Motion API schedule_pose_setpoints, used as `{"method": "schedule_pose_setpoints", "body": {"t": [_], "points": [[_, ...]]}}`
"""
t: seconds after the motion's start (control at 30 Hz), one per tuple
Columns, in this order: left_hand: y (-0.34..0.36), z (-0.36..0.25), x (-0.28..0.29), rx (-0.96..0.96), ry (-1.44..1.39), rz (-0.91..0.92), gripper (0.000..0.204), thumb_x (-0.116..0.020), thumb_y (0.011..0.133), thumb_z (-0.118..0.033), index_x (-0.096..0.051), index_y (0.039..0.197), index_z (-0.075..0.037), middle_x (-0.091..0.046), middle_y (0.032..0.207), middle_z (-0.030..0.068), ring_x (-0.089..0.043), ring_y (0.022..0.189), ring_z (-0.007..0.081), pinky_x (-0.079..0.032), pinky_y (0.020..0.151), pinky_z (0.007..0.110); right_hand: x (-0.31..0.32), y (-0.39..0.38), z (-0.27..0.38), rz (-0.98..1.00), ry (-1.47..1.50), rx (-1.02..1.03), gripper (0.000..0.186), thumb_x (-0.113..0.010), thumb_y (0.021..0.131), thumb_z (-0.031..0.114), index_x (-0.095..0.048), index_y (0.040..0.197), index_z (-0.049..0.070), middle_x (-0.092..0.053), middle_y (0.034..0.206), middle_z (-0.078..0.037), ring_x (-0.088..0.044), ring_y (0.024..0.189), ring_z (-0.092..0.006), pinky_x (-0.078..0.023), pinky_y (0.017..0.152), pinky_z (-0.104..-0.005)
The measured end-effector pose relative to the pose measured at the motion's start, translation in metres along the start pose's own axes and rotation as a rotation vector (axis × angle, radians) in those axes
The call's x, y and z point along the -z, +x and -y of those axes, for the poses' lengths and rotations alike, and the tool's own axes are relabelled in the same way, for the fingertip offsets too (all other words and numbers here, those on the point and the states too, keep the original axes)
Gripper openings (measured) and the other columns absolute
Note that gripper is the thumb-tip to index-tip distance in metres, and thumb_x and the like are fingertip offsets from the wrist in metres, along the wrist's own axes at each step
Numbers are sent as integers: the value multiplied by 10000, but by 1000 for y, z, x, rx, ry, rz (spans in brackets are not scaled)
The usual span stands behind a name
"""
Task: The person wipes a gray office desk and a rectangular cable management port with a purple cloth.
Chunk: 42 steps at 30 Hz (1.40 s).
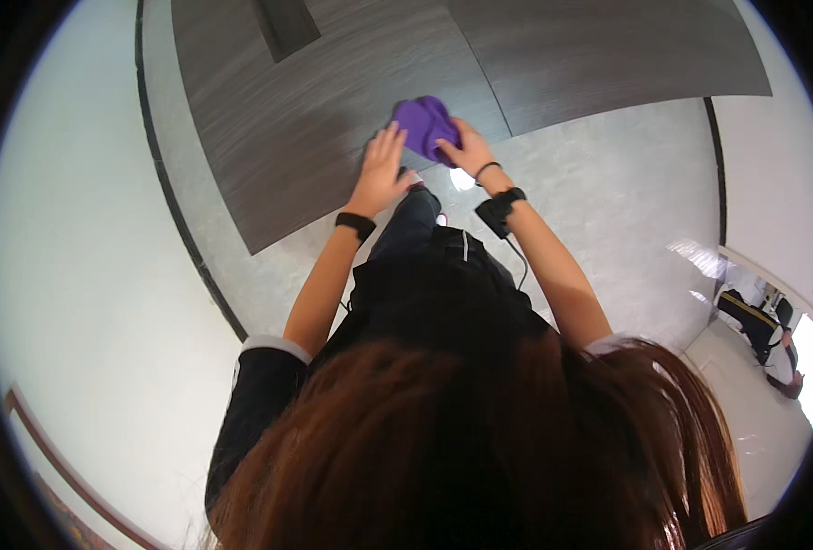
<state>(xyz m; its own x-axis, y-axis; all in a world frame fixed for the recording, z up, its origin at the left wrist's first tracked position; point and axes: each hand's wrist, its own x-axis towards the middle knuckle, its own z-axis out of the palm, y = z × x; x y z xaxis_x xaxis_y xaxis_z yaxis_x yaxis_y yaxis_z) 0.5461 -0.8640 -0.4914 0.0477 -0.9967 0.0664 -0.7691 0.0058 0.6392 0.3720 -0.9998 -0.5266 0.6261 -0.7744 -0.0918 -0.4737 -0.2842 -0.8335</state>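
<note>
Head camera, looking straight down past long brown hair point(379, 412): a person leans over a dark grey wood-grain tabletop point(333, 128). A soft purple cloth point(425, 124), folded or bunched, lies at its near edge, close to the middle.

The right hand point(466, 147) grasps the cloth's right side, thumb on top and fingers mostly hidden. The left hand point(384, 170) is flat and released, fingers extended, the tips at the cloth's left edge; whether they touch it cannot be told.

The likeliest trouble is slipping: with the cloth so near the edge, a loosened right grip could let it slide toward the pale grey floor point(608, 183). The thumb may pinch only the top layer, so a pull could spread the folds unevenly. With the left hand not gripping, that side could skid or wrinkle. A thin black cable point(522, 261) hangs from the black wrist device point(498, 213) on the right arm; a wide reach might snag it.
</note>
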Motion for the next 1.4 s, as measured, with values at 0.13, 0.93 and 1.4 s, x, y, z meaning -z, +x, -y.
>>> {"method": "schedule_pose_setpoints", "body": {"t": [0.13,0.93,1.4], "points": [[50,-16,-51,-107,26,103,705,-626,745,-158,-333,1348,60,-164,1480,252,-179,1362,422,-161,1117,482,63,-4,-16,-99,-297,73,701,-681,752,176,-346,1358,71,-421,1337,-182,-421,1205,-368,-330,1013,-460],[162,-49,-76,170,45,-112,825,-582,792,-218,-135,1431,48,-106,1517,186,-76,1414,315,-55,1151,414,114,108,-25,574,-718,229,809,-636,782,107,-176,1447,138,-21,1543,-40,-23,1419,-281,-23,1127,-532],[131,-80,-125,553,192,-493,806,-600,741,-166,-202,1402,68,-176,1487,223,-170,1387,346,-132,1142,428,86,133,-55,850,-645,663,741,-621,806,124,-229,1435,133,-62,1538,-65,-56,1414,-312,-43,1105,-566]]}}
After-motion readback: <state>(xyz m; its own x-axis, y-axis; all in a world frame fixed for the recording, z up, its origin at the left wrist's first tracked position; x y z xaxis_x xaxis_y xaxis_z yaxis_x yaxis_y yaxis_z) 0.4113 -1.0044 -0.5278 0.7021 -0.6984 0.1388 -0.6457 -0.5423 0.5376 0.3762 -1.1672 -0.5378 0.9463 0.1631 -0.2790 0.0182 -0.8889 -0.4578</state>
